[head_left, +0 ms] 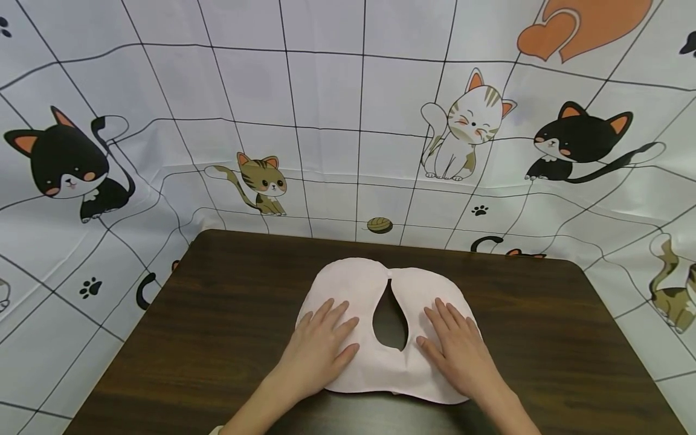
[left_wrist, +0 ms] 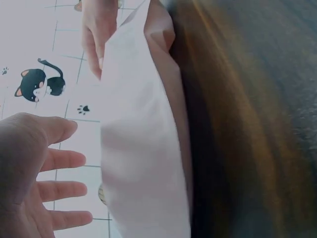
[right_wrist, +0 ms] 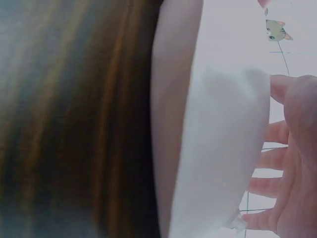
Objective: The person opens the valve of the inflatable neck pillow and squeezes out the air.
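A pale pink U-shaped neck pillow [head_left: 402, 376] lies flat on the dark wooden table [head_left: 217, 302], its two arms meeting at the far end around a teardrop gap. Over its left arm is my left hand [head_left: 318, 350], palm down with fingers straight and spread; in the left wrist view these fingers show beside the pillow's upper face [left_wrist: 138, 129]. My right hand [head_left: 462, 350] is likewise spread over the right arm. Seen from the right wrist, its straight fingertips meet the pillow's surface [right_wrist: 223, 139]. Neither hand curls round the fabric.
The table's far edge runs behind the pillow. Beyond it hangs a white cloth backdrop [head_left: 326, 90] with a black grid, cartoon cats, paw prints and an orange heart, reaching down both sides of the table.
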Demonstrator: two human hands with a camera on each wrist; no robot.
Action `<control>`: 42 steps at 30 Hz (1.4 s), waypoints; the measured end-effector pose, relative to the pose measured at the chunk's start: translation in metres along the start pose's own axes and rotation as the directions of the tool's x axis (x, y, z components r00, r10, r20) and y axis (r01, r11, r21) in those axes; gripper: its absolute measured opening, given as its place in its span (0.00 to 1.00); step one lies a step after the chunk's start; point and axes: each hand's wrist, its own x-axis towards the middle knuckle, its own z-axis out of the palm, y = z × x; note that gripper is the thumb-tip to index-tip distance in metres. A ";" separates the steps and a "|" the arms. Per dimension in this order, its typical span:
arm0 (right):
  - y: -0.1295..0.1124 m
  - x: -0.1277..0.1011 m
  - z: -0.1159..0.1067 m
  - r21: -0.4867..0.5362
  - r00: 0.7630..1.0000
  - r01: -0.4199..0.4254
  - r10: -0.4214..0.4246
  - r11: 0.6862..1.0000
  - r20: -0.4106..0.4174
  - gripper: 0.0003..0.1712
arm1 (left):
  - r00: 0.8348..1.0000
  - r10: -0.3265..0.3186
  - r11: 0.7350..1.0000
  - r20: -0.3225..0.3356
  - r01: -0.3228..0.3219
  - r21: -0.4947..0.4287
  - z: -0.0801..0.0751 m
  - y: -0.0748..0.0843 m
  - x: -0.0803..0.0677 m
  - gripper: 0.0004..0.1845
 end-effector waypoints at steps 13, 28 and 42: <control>-0.002 -0.009 0.004 0.027 0.999 -0.016 0.017 1.000 -0.039 0.33 | 0.998 -0.040 0.998 0.043 0.041 -0.039 0.015 -0.001 -0.010 0.22; -0.002 -0.013 0.008 0.018 0.999 -0.043 0.043 0.999 0.016 0.36 | 0.995 -0.061 0.997 0.085 0.065 -0.043 0.020 0.002 -0.013 0.23; -0.006 -0.014 0.010 0.001 0.998 -0.049 0.049 0.999 0.028 0.36 | 0.995 -0.064 0.997 0.080 0.066 -0.027 0.024 0.003 -0.012 0.23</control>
